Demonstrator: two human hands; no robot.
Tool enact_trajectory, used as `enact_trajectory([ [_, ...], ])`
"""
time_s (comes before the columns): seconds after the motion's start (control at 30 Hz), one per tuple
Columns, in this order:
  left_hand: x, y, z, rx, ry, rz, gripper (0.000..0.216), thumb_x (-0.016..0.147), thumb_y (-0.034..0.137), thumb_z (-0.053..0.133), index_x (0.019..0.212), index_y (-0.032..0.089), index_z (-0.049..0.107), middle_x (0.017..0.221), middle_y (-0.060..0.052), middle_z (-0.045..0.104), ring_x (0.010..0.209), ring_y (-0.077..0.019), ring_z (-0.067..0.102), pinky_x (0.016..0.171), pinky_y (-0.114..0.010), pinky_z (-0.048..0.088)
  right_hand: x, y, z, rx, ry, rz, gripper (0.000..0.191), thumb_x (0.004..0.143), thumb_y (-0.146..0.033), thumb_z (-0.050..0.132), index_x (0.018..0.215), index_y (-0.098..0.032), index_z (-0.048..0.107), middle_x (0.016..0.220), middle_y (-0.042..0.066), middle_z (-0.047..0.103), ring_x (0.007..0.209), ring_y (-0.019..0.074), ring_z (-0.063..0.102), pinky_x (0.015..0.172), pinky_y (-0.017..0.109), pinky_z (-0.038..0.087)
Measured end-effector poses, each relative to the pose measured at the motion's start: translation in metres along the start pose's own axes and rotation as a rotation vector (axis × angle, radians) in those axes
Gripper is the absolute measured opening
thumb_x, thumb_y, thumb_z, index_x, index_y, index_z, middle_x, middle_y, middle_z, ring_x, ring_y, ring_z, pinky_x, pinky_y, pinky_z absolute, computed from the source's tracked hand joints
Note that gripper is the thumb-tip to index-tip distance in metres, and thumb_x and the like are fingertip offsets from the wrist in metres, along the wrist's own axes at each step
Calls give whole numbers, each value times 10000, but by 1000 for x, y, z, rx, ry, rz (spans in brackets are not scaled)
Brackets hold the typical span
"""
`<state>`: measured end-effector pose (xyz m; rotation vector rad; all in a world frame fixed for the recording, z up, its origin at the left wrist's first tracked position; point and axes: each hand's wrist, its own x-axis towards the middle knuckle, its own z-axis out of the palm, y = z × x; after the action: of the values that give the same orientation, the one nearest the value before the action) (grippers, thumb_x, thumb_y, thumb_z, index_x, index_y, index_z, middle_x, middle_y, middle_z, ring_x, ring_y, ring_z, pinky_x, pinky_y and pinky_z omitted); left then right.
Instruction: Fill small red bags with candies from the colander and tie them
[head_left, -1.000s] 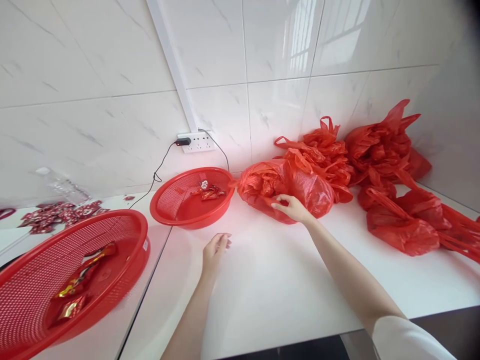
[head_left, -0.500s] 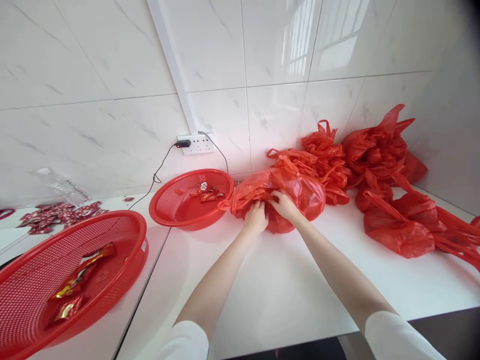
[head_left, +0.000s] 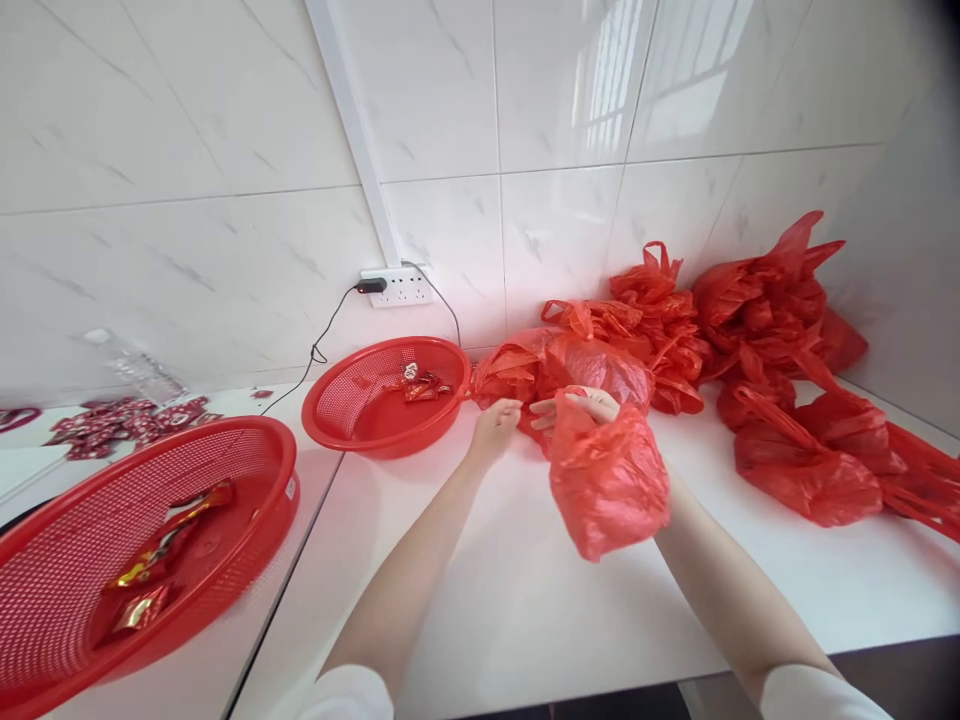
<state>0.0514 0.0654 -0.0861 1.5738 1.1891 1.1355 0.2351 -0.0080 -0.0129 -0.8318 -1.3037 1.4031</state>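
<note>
My right hand [head_left: 596, 403] holds a crumpled red plastic bag [head_left: 611, 490], which bulges over the wrist and hangs above the white table. Some of its fingers stretch out to the left, while the bag hides the palm. To the left, my left hand [head_left: 496, 430] is closed, its fingertips pinched at red plastic between the two hands. Directly behind the hands lies a larger full red bag [head_left: 607, 368], its contents hidden.
A red basket [head_left: 390, 445] with a few wrapped packets stands left of my hands; a bigger red basket [head_left: 281, 470] is nearer. More red bags [head_left: 810, 450] lie to the right. Behind are small patterned packets [head_left: 124, 425], a clear bottle [head_left: 139, 370] and a wall socket [head_left: 405, 288].
Both hands have come away from the large bag's top. The right now has a smaller red bag over it, pulled toward me; the left has shifted slightly left and closed.
</note>
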Motion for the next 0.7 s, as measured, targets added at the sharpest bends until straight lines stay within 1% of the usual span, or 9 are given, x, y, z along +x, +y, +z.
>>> enact_trajectory([
  [0.1,-23,9,-33,-15,69,-37,233,838,347,548,885,143,649,786,-63,683,683,-171,641,672,-305,500,-3,1,7,-217,46,-41,330,796,-482,636,693,-175,577,622,-8,569,574,143,543,534,261,413],
  [0.2,-52,33,-58,-7,193,44,261,857,382,524,939,164,643,823,-50,678,799,-179,646,738,-287,486,-2,7,15,-466,96,-95,365,812,-502,623,654,-188,524,641,-5,600,616,166,609,524,252,439],
  [0.3,-81,61,-63,193,240,200,265,890,407,513,936,185,650,926,-51,687,890,-189,631,814,-297,470,0,10,28,-439,16,-70,346,845,-516,588,720,-195,557,741,29,680,700,195,664,597,286,508],
  [0.4,-103,71,-54,489,221,330,263,878,393,552,1048,207,624,1067,-73,661,1029,-228,595,901,-346,449,1,9,44,-370,-61,-95,363,870,-518,566,713,-190,555,720,36,686,699,178,648,673,303,517],
  [0.47,-110,64,-46,628,162,350,421,828,411,623,1196,215,562,1193,-102,614,1125,-266,555,945,-395,434,2,10,53,-246,-129,-104,386,884,-521,549,686,-190,525,610,3,613,660,154,616,701,303,509],
  [0.53,-113,49,-39,701,84,325,552,774,424,680,1260,215,523,1267,-123,577,1168,-299,533,946,-427,434,2,10,61,-46,-204,-66,378,884,-516,556,693,-194,502,506,-63,441,542,110,519,665,292,501],
  [0.6,-112,31,-36,719,30,290,396,799,395,650,1142,204,594,1234,-127,599,1125,-300,561,919,-423,444,2,10,63,131,-260,10,313,874,-491,581,780,-197,530,508,-105,274,438,67,331,525,237,440],
  [0.67,-111,14,-40,676,-3,226,190,873,346,541,899,189,644,1047,-110,668,963,-260,618,851,-390,462,0,7,58,203,-263,63,256,860,-444,613,942,-206,566,546,-113,200,424,52,177,402,180,272],
  [0.7,-111,7,-44,615,-10,172,219,893,331,500,797,186,632,916,-91,681,858,-234,629,806,-370,469,0,5,52,199,-231,68,276,849,-421,629,1019,-212,567,558,-112,186,428,51,140,382,175,184],
])
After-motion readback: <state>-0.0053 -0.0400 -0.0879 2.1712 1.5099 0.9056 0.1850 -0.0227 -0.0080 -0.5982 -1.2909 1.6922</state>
